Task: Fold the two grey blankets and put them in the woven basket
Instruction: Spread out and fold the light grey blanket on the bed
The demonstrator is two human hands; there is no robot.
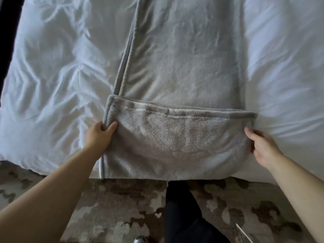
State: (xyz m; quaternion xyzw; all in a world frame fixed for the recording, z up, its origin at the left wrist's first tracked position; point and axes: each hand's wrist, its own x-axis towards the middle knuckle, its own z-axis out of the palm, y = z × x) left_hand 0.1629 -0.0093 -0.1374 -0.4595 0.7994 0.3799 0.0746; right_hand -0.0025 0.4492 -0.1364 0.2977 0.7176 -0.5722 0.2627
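Observation:
One grey fleece blanket (182, 64) lies as a long folded strip down the middle of the bed, running away from me. Its near end is turned back on itself into a flap at the bed's front edge. My left hand (99, 136) pinches the flap's left hemmed edge between thumb and fingers. My right hand (261, 148) grips the flap's right edge, fingers curled under the fabric. No second blanket and no woven basket are in view.
The blanket rests on a rumpled white duvet (52, 85) that covers the bed. Below the bed edge is a brown and cream patterned rug (122, 207). My dark-trousered leg (182, 213) stands against the bed front.

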